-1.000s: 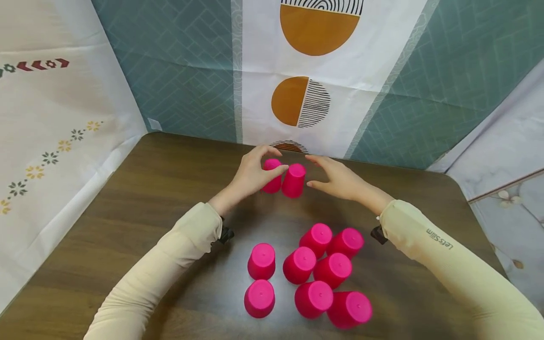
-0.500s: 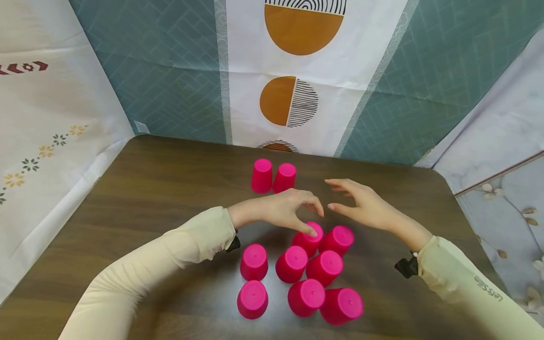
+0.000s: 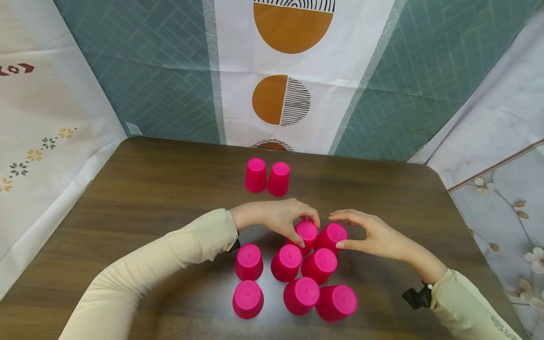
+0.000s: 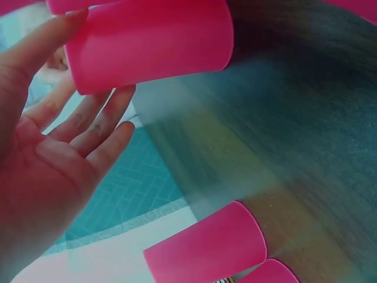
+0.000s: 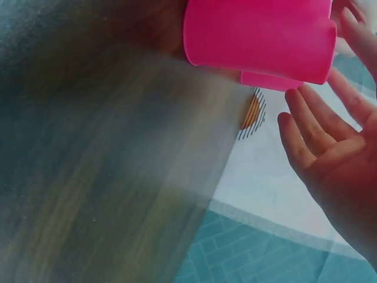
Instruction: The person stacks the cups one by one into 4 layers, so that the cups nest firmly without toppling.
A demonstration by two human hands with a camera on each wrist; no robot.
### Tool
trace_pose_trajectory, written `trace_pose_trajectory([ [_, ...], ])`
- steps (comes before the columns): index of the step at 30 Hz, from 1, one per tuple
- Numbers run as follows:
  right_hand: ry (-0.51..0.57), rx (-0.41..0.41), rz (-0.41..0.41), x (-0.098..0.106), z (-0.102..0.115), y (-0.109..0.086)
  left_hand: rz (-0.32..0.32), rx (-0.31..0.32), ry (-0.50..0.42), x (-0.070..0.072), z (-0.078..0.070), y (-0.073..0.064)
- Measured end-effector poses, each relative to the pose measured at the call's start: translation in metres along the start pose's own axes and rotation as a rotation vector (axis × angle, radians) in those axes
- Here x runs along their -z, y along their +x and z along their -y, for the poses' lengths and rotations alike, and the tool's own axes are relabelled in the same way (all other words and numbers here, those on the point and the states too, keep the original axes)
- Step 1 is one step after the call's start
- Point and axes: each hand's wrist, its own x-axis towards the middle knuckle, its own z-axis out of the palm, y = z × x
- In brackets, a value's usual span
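Observation:
Pink cups stand upside down on the wooden table [image 3: 170, 189]. In the head view, my left hand [image 3: 282, 216] curls round the top of a pink cup [image 3: 307, 230] at the back of the near group. The left wrist view shows its thumb on one side of that cup [image 4: 153, 44] and fingertips against the other. My right hand [image 3: 378, 235] reaches about the neighbouring pink cup [image 3: 333, 235], thumb in front and fingers behind. In the right wrist view its fingers are loosely bent beside the cup [image 5: 259, 38]; a firm grip is not visible.
Two pink cups stand side by side at the back, one on the left [image 3: 256, 175] and one on the right [image 3: 278, 179]. Several more stand in front of my hands, including a left front cup [image 3: 248, 300] and a right front cup [image 3: 337, 303]. A patterned cloth [image 3: 170, 85] hangs behind the table.
Both hands have come away from the two back cups toward the near group. My left hand has moved right and down onto a cup; my right hand has lowered beside the neighbouring one.

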Motion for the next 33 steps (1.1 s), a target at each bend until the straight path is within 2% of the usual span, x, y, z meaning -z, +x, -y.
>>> trace_pose_trajectory([
  [7,-0.001,0.071,-0.029,-0.01,-0.009,-0.003,-0.113,0.063,0.077,0.007,0.001,0.0],
  [11,-0.094,0.11,-0.027,-0.007,-0.007,0.0,-0.168,0.075,0.081,0.02,0.001,0.003],
  [14,-0.182,0.109,-0.023,-0.004,-0.002,0.004,-0.173,0.093,0.108,0.032,-0.001,0.01],
  [18,-0.238,0.08,-0.014,-0.004,0.004,0.008,-0.171,0.142,0.192,0.045,0.002,0.022],
  [22,-0.264,0.071,-0.023,-0.006,0.005,0.01,-0.184,0.186,0.229,0.052,0.012,0.037],
  [26,-0.25,0.054,-0.022,-0.009,0.006,0.011,-0.199,0.236,0.272,0.057,0.025,0.047],
  [31,-0.243,0.027,-0.036,-0.01,0.005,0.009,-0.226,0.298,0.227,0.063,0.039,0.054],
  [33,-0.239,0.022,-0.04,-0.01,0.005,0.009,-0.219,0.316,0.202,0.064,0.043,0.055],
])
